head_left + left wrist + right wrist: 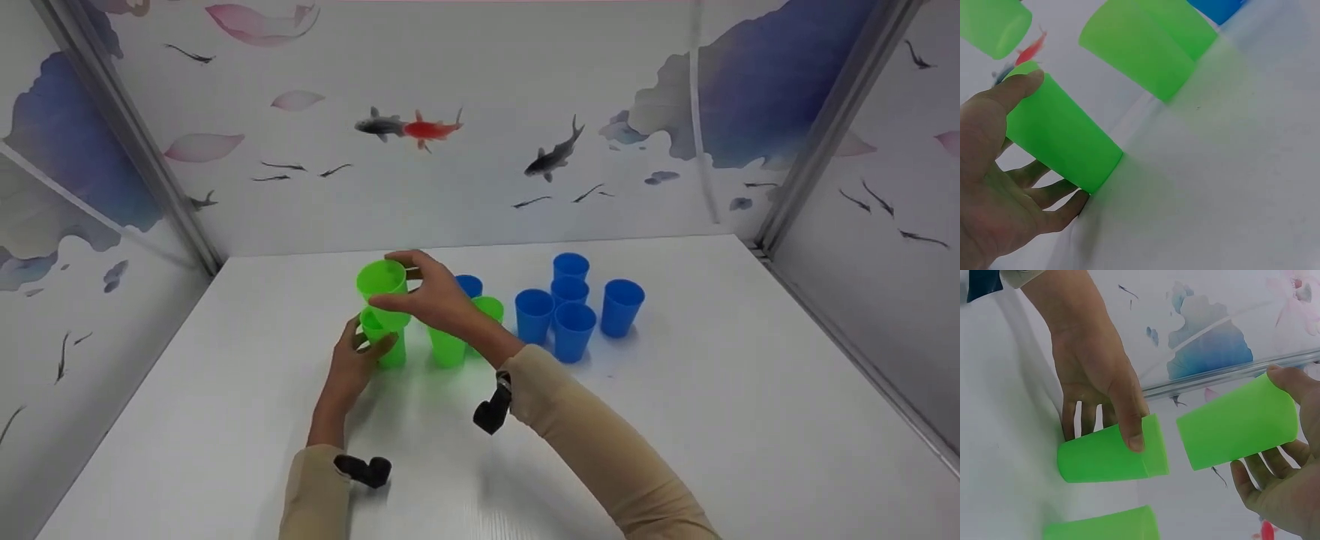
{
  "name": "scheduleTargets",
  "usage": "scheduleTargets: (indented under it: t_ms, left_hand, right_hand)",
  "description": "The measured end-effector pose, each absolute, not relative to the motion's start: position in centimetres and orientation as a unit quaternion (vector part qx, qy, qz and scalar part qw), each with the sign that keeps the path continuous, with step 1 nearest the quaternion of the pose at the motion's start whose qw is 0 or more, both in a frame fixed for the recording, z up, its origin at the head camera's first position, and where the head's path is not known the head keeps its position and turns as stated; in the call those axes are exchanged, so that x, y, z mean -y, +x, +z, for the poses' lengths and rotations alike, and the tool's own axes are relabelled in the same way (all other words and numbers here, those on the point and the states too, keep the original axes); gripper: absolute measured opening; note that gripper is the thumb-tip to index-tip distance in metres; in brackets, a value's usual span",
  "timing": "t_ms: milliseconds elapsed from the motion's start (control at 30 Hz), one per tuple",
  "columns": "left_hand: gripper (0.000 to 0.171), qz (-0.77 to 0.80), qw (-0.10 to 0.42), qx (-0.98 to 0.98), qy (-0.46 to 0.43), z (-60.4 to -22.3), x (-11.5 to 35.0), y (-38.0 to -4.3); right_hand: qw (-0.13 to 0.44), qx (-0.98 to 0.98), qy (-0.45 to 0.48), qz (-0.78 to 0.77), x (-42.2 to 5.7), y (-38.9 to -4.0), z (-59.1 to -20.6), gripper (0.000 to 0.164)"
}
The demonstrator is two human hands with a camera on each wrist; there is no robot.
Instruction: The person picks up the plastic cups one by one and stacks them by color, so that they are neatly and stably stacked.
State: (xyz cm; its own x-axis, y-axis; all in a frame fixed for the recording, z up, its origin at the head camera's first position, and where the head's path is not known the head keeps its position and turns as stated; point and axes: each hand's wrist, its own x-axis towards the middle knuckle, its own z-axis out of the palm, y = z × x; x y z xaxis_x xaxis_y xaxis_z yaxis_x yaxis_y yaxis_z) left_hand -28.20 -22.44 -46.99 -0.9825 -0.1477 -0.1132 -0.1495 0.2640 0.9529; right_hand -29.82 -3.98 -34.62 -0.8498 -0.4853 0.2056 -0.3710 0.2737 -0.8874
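Note:
My left hand (pixel 352 371) grips a green cup (pixel 1064 132) that stands upright on the table, its thumb near the rim and its fingers round the far side. Just above that cup, my right hand (pixel 435 296) holds another green cup (pixel 1238 421) by its upper part, thumb and fingers on opposite sides. In the right wrist view a gap shows between the raised cup's base and the lower cup's rim. Two more green cups stand to the right, a nearer one (pixel 448 349) and one (pixel 490 308) partly hidden behind the right wrist.
A blue cup (pixel 470 285) shows behind the right hand. Further right several blue cups stand close together, among them a front one (pixel 574 334), with a single blue cup (pixel 622 309) at their right. Printed wall panels (pixel 480 195) enclose the white table (pixel 712 420).

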Motion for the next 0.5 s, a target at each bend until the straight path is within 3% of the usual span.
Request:
scheduleTargets:
  t_ms: [200,500]
  left_hand:
    - [0.099,0.6,0.006,-0.794,-0.094,-47.0,22.4,-28.3]
    - [0.088,0.602,-0.001,-0.794,-0.083,-46.7,22.3,-28.0]
  right_hand:
    - [0.061,-0.792,-0.257,-0.551,5.0,-30.1,-34.5,0.071]
    - [0.064,-0.796,-0.241,-0.551,6.0,-31.1,-35.4,0.071]
